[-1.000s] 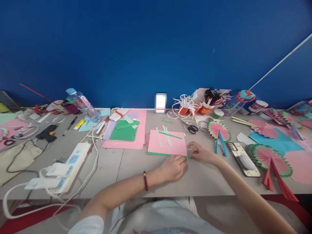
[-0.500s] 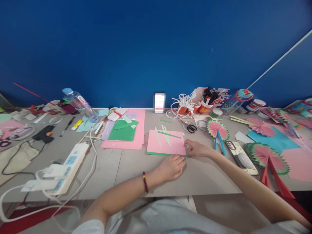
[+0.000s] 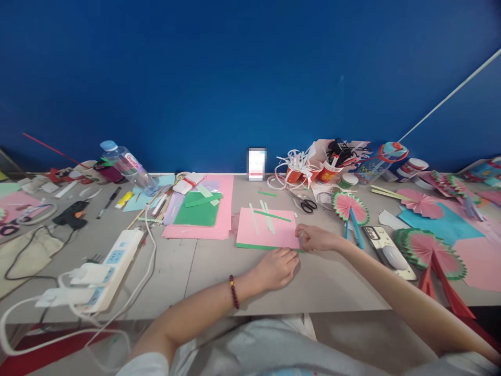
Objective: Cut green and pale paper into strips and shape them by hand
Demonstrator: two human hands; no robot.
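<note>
Here, the green strip ran left-to-right along the near edge of the pink paper on the desk, right end between the palm-down left hand and curled right hand, whose grips could not be told.

Single head-worn view, facing forward and down, close over the table, blue wall beyond

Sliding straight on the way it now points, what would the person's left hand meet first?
Probably the right hand, just ahead at the right edge of the pink sheet. Whether the left hand already touches the green strip along the sheet's near edge is unclear.
</note>
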